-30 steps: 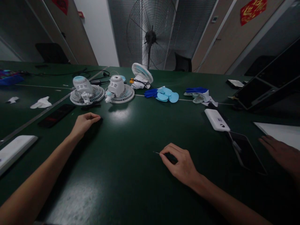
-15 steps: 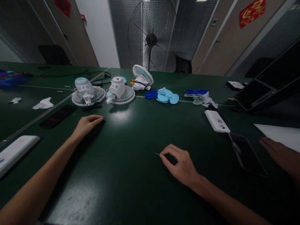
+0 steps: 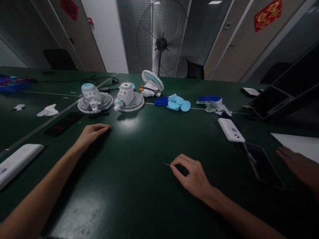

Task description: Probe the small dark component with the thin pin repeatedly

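My right hand (image 3: 190, 172) pinches a thin, short metal piece (image 3: 166, 163) between thumb and forefinger, just above the table; whether it is a screw or a pin I cannot tell. Farther left, my left hand (image 3: 93, 132) rests low over the table with its fingertips pressed together. A tiny dark thing seems to be at those tips, too small to name. Beyond the left hand lie two white small fans (image 3: 96, 99) (image 3: 128, 98), face down on their grilles. A light blue fan blade (image 3: 178, 103) lies partly on a blue glove (image 3: 161, 101).
A third small fan (image 3: 152, 83) leans at the back. To the right are a white power bank (image 3: 231, 130), a phone (image 3: 265, 164) and another person's hand (image 3: 296, 164). On the left sit a black phone (image 3: 63, 123) and a white block (image 3: 20, 162). More gloves (image 3: 214, 103) lie farther off.
Both hands stay in nearly the same place and keep their pinched grip. The view has tipped very slightly.
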The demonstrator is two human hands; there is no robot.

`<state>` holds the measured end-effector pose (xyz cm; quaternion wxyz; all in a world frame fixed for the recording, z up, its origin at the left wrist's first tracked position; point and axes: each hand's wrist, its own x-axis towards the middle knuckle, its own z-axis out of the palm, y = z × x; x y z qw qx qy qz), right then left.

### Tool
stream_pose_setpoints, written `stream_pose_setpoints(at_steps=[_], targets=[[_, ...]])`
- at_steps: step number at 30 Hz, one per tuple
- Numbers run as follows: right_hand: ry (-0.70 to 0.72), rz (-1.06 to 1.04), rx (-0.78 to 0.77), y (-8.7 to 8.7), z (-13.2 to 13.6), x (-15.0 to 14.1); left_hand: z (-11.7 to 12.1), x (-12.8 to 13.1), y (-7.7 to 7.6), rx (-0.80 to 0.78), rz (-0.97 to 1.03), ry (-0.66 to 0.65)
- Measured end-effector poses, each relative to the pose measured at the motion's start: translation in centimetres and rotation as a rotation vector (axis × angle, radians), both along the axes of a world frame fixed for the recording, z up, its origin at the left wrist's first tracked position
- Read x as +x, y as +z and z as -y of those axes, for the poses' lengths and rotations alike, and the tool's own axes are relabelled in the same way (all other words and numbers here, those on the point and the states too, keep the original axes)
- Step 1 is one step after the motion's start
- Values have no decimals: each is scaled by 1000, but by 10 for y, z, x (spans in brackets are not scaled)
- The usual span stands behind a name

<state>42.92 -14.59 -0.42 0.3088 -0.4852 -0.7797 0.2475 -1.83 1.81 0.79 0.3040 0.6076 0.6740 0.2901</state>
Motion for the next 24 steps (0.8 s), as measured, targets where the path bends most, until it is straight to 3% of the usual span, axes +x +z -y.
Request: stream_pose_setpoints(at_steps=[9, 12, 16, 21, 24], targets=[[-2, 6, 8, 0, 1, -1, 4, -1, 4, 8, -37, -46], [-8, 9, 11, 0, 0, 0, 8, 11, 4, 37, -46, -95], [-22, 0, 21, -1, 0, -1, 27, 64, -2, 65, -24, -301], [-36, -23, 50, 1, 0, -1, 79, 162, -13, 88, 73, -633], [-34, -36, 75, 3, 1, 1, 103, 200, -15, 100, 110, -729]])
